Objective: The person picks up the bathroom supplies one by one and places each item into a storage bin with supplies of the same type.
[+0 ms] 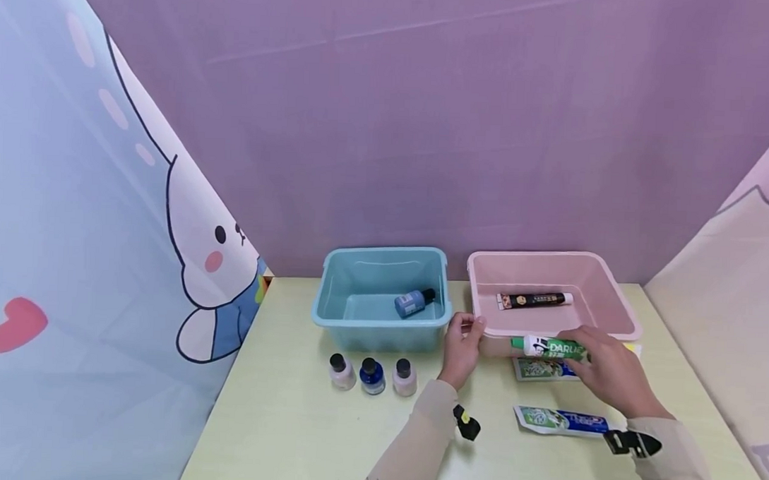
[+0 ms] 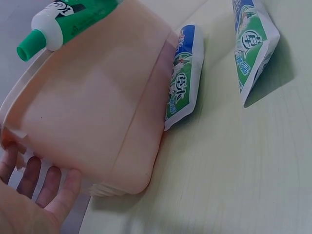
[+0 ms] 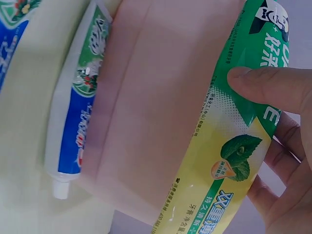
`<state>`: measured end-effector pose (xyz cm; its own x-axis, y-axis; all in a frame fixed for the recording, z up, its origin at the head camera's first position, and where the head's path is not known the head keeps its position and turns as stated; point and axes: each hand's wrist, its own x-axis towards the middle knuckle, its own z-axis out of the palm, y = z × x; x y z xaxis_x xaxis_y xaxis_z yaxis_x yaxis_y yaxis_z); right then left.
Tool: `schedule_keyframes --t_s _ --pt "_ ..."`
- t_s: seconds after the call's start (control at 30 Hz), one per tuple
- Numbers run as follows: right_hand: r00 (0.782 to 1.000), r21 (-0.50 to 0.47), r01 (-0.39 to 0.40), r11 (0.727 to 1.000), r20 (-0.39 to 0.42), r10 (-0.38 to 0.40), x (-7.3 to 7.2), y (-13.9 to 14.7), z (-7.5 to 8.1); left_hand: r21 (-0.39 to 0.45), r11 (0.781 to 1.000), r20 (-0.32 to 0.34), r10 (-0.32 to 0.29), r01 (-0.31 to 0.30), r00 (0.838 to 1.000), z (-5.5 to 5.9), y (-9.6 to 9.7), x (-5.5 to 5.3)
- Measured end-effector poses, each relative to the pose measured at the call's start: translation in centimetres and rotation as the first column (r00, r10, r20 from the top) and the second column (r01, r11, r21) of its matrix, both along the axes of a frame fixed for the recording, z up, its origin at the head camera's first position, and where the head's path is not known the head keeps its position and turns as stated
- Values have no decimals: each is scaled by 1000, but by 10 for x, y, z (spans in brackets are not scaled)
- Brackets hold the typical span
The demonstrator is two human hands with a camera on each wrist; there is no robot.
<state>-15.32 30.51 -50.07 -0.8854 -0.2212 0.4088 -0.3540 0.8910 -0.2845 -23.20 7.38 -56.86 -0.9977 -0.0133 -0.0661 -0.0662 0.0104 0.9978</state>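
My right hand (image 1: 615,368) grips a green and yellow toothpaste tube (image 1: 555,348) between thumb and fingers, level with the front rim of the pink bin (image 1: 623,315). In the right wrist view the thumb presses the printed face of that tube (image 3: 243,131). My left hand (image 1: 462,350) holds the pink bin at its front left corner, fingers against the wall (image 2: 97,97). Inside the bin lies a black toothpaste tube (image 1: 535,300). One blue and green toothpaste tube (image 3: 80,107) lies along the bin's front base; a similar tube (image 1: 562,421) lies nearer on the table.
Left of the pink bin stands a blue bin (image 1: 381,335) with a small blue bottle (image 1: 413,303) lying inside. Before it stand a pale bottle (image 1: 342,373), a dark blue bottle (image 1: 372,377) and another pale bottle (image 1: 404,379). A purple backdrop (image 1: 395,127) rises behind.
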Motion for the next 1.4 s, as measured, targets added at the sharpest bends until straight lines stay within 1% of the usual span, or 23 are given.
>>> schedule_keyframes --t_s 0.23,0.37,0.47,0.63,0.8,1.03,1.2,1.4 --pt "1000 4 -3 1000 -8 3 -6 0 6 8 1000 5 7 -7 1000 2 -4 1" --pt "1000 7 -5 1000 -17 5 -11 0 12 13 1000 -33 13 -12 999 3 -5 0" --pt "999 14 -17 1000 -43 17 -14 1 17 18 1000 -51 17 -16 999 3 -5 0" --pt "997 29 -28 999 -68 30 -19 5 22 10 1000 -30 9 -9 1000 4 -4 1" --pt "995 19 -36 999 -88 38 -26 7 27 16 1000 -29 -5 5 1000 4 -4 3" --pt "998 35 -20 999 -58 22 -37 6 36 39 999 1 -14 14 1000 3 -1 3" --pt "999 53 -13 999 -42 15 -43 9 42 25 999 26 -27 27 999 1 0 3" --pt "1000 61 0 998 -14 1 -50 9 46 21 999 8 -40 39 999 0 -1 2"
